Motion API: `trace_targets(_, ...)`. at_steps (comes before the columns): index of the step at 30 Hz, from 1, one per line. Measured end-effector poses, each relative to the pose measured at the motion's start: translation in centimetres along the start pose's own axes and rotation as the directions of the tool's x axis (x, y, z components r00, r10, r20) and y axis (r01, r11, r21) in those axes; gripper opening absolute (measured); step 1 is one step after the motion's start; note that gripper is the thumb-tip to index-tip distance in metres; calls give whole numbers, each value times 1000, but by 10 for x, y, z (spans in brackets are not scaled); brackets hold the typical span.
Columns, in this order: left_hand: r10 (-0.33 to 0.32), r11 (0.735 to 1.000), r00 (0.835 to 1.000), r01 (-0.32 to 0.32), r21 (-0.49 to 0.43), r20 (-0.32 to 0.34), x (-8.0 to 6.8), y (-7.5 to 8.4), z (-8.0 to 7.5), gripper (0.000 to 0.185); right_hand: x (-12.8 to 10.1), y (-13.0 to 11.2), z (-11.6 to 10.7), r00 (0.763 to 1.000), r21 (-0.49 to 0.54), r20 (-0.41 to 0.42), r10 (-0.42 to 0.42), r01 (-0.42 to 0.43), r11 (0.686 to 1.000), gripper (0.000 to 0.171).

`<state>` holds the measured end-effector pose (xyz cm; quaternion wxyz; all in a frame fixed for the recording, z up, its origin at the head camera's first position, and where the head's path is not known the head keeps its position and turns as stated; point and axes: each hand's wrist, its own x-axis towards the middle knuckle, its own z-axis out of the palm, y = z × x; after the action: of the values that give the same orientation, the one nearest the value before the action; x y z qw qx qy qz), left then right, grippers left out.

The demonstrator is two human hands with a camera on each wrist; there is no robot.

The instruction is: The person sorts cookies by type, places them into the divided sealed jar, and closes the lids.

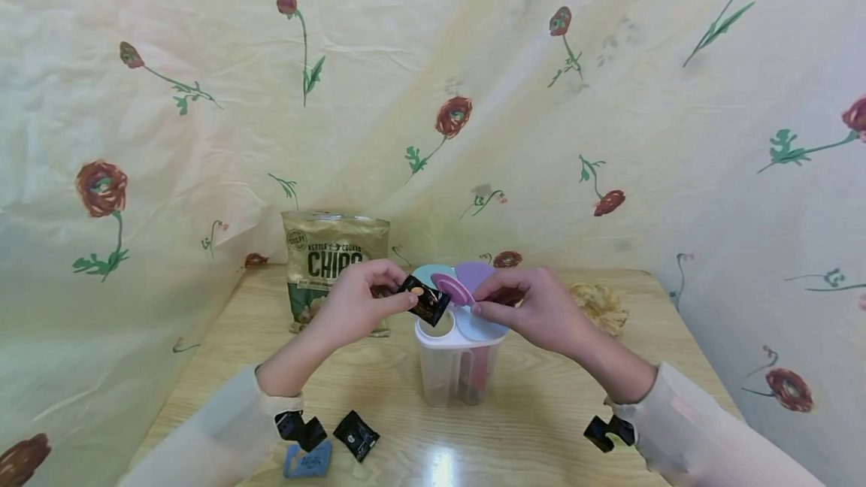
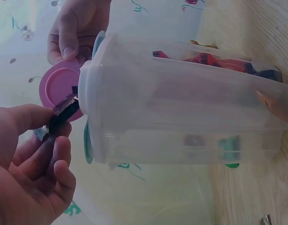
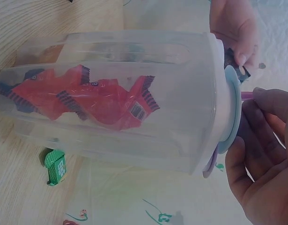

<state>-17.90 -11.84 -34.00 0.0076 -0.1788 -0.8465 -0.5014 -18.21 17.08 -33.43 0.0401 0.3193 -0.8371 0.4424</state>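
A clear plastic container (image 1: 438, 376) with a white top stands upright on the table. My left hand (image 1: 355, 300) pinches a small black packet (image 1: 428, 302) between thumb and fingers, over the uncovered round opening at the near left. My right hand (image 1: 541, 310) grips the edge of a pink lid (image 1: 452, 289), tilted up beside that opening. Teal, purple and light blue lids (image 1: 482, 324) cover the other sections. Through the wall in the right wrist view, red packets (image 3: 111, 101) show in one section. From the left wrist, the black packet (image 2: 64, 112) sits close to the rim.
A gold and green chips bag (image 1: 325, 254) stands behind my left hand. Another black packet (image 1: 356, 436) and a blue packet (image 1: 307, 460) lie at the front left. Something yellowish and crumpled (image 1: 600, 307) lies behind my right forearm. A small green box (image 3: 55, 167) is near the container.
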Motion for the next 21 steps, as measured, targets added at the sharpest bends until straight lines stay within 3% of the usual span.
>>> trace_targets(7, 13, 999, 1000, -13, 34, -2, 2, 2, 7, 14, 0, 1, -1, 1000, -2, -1, -3, 3, 1000, 9)
trace_targets(15, 66, 990, 995, -74, 123, 71, 5, 11, 14, 4, 1, 0, 0, 1000, 5, 1, 1, -1, 1000, 9)
trace_targets(18, 93, 966, 992, -111, 233, 88, 5, 13, 18, 3, 1, 0, 1, 1000, 11, 1, 2, -2, 1000, 9)
trace_targets(21, 152, 924, 980, -187, 333, 131, 7, 16, 24, 4, 1, 1, 1, 1000, 17, -2, 3, -3, 1000, 9)
